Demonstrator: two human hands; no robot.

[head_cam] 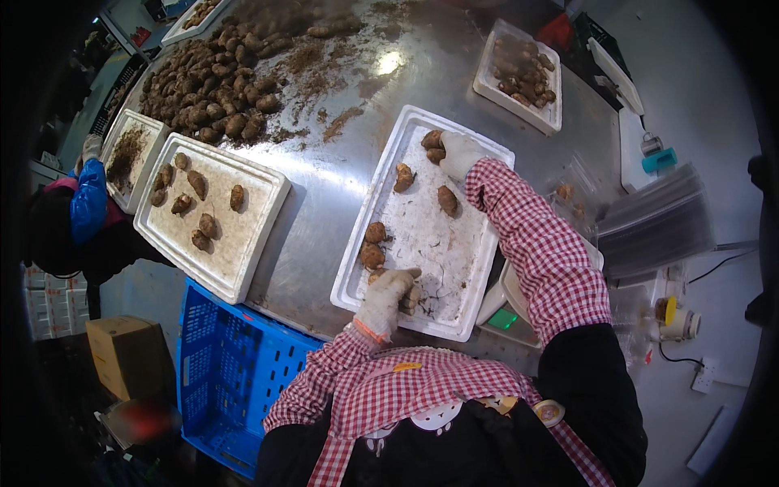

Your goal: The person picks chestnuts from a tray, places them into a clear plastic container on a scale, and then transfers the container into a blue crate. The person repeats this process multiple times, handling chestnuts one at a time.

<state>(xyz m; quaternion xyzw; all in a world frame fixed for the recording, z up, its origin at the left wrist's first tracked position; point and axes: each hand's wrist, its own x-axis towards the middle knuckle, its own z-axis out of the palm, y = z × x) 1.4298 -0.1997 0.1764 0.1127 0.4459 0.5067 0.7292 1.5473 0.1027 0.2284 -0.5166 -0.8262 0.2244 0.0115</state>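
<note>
A white foam tray [420, 255] lies before me on the metal table, holding several brown, taro-like tubers. My right hand [461, 156], in a pale glove, is at its far end against two tubers [433, 147]; its fingertips are partly hidden. Near the tray's close left corner is my left hand [386, 298], also gloved, with one finger extended over the tray and the others bent. Whether those bent fingers hold something cannot be made out. Beside it, two tubers [373, 245] rest along the left wall. A single tuber [447, 201] and another one [403, 178] lie farther in.
A tuber heap [207, 85] covers the far left of the metal table [322, 213]. Foam trays stand at left [225, 243] and far right [517, 109]. A blue crate [243, 371] is below the edge. A scale [505, 316] sits by my right arm. Another person's blue sleeve [88, 201] shows at left.
</note>
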